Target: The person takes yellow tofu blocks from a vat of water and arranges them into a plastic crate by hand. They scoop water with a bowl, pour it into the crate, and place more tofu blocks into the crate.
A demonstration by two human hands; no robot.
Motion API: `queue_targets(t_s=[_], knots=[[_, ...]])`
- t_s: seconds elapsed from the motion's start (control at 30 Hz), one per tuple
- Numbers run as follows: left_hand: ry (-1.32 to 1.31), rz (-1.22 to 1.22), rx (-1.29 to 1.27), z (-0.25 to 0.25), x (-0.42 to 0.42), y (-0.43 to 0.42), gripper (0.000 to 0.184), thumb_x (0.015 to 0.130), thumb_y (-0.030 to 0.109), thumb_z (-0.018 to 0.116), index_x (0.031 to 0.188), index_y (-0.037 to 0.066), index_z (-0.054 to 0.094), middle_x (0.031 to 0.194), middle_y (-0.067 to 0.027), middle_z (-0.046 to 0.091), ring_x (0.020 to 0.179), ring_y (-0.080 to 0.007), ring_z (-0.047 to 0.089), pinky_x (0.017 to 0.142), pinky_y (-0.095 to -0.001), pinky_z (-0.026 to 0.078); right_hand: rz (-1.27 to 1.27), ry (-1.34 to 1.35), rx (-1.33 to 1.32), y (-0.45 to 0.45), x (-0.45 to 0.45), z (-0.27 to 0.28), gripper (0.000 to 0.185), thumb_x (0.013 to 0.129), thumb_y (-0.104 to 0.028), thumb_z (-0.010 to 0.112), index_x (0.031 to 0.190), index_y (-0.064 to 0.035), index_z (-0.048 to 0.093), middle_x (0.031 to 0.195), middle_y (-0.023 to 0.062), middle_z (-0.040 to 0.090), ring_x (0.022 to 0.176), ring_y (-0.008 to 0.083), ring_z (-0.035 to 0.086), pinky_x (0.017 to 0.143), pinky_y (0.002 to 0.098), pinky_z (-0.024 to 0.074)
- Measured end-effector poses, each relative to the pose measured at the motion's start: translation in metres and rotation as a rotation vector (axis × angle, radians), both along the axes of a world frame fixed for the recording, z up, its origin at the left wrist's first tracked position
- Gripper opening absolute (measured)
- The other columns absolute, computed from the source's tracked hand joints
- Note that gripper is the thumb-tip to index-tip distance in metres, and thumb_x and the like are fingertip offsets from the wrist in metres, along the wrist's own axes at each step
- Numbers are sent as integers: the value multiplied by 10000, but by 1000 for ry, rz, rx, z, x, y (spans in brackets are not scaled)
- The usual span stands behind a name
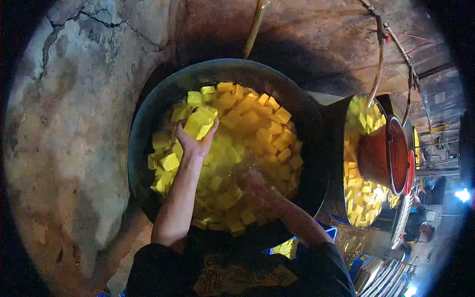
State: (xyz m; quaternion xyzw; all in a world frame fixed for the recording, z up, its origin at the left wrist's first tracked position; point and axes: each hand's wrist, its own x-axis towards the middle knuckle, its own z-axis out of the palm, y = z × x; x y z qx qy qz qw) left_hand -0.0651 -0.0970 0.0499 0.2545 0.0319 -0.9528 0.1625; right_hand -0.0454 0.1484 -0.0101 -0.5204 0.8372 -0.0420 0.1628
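Note:
A large dark round vat in front of me holds cloudy yellow liquid, crowded with yellow blocks that look like tofu. Above the liquid, on the left side, my left hand grips a bright yellow tofu block, thumb on one side and fingers on the other; it may be more than one block stacked. My right hand dips into the liquid near the middle of the vat, close to some submerged blocks. Its fingers are under the surface and blurred, so their grip is hidden.
A second vat with yellow blocks stands at the right, with a red bucket over it and a hose hanging in. A blue crate with yellow blocks sits below. A cracked wall rises at the left.

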Motion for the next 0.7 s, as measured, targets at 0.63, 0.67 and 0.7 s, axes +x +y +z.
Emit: queue_targets(t_s=[0.63, 0.67, 0.7], knots=[[-64, -16, -68, -33, 10, 2, 422, 872, 378, 355, 1075, 82, 577, 1111, -105, 592, 1017, -326, 544, 876, -505, 409, -863, -380, -428, -74, -120, -15, 478, 767, -292, 649, 1137, -12, 535, 1129, 192, 559, 997, 283, 558, 800, 384, 466], [-30, -45, -31, -33, 11, 3, 399, 876, 345, 362, 1067, 80, 591, 1101, -97, 601, 1000, -324, 559, 873, -501, 419, -873, -513, -440, -65, -124, -11, 490, 768, -304, 651, 1143, -10, 532, 1135, 189, 557, 1005, 267, 559, 801, 374, 467], [-37, -86, -122, -31, 13, 6, 448, 873, 400, 337, 1080, 74, 563, 1142, -111, 578, 1060, -305, 529, 885, -510, 396, -781, -735, -649, -54, -115, -2, 480, 780, -298, 651, 1141, -5, 534, 1129, 172, 561, 1022, 241, 555, 811, 353, 465]])
